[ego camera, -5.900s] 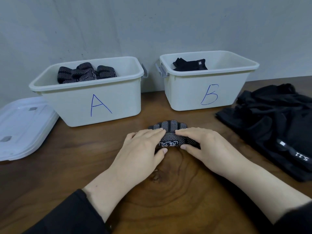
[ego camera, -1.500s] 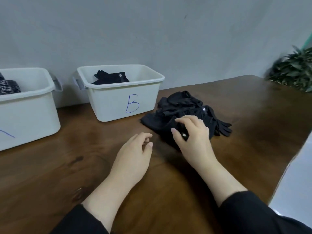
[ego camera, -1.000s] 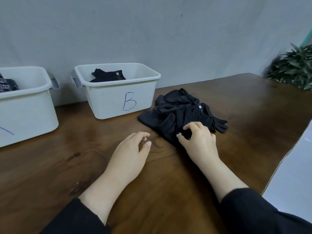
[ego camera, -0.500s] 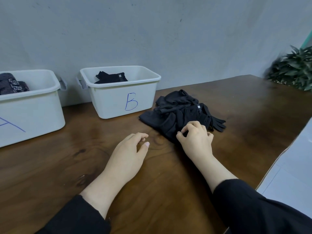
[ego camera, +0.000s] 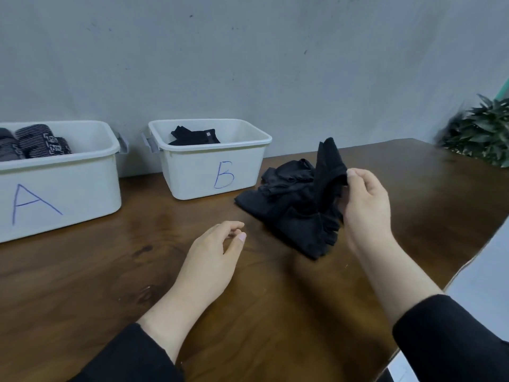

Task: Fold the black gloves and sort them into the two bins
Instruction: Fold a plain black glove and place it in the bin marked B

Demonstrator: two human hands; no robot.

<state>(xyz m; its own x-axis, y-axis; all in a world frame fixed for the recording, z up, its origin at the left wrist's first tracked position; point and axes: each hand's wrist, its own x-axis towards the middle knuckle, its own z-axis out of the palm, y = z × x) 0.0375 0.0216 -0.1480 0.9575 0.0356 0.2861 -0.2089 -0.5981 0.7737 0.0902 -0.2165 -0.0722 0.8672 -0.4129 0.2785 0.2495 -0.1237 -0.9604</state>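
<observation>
The right hand (ego camera: 367,205) pinches one black glove (ego camera: 327,172) by its edge and holds it up over the pile of gloves (ego camera: 286,213). The glove hangs tilted, with its top end pointing up toward the wall (ego camera: 248,56). The left hand (ego camera: 212,260) rests low over the table (ego camera: 82,285) with its fingers loosely bent (it holds nothing).

Between the two hands there is bare brown wood. More bare wood lies in front of the left hand, up to the bins.

The pile sits on the table just beside bin B (ego camera: 192,172), on its right. The table's right edge (ego camera: 468,266) runs close past the right arm, so there is little room on that side.

Bin B holds a folded black glove (ego camera: 195,137) at its back. Bin A (ego camera: 68,188) stands to the left, near bin B but apart from it, and has dotted gloves (ego camera: 35,144) inside. Both bins stand near the wall. A green plant (ego camera: 479,133) is at the far right, beyond the table's corner.
</observation>
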